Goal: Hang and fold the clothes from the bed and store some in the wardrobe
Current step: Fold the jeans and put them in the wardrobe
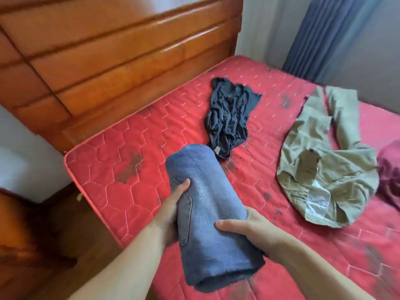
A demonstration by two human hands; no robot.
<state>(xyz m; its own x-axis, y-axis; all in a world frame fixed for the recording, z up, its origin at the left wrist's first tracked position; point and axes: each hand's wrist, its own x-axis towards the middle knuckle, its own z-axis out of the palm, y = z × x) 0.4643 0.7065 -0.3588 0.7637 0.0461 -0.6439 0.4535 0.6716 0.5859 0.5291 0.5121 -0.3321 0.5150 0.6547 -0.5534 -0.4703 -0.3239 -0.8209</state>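
Head view. Folded blue jeans [207,213], a thick bundle with a pocket seam showing on its left side, held between both hands above the near left part of the mattress [121,187]. Left hand [171,213] grips the bundle's left edge, thumb lying over the top near the pocket; its fingers are hidden underneath. Right hand [251,232] clasps the right side, thumb pressed across the denim, fingers curled under out of sight. Frayed hem end of the jeans points toward the camera.

Mattress is red, quilted in a hexagon pattern, with dark stains. A crumpled black shirt [229,118] lies on it just beyond the jeans. Khaki trousers [324,165] sprawl unfolded to the right, waistband open with white lining showing. A maroon garment [389,174] sits at the right edge, touching the trousers, partly cut off. Wooden headboard [108,57] stands at the left; blue curtain [333,35] hangs at the upper right.
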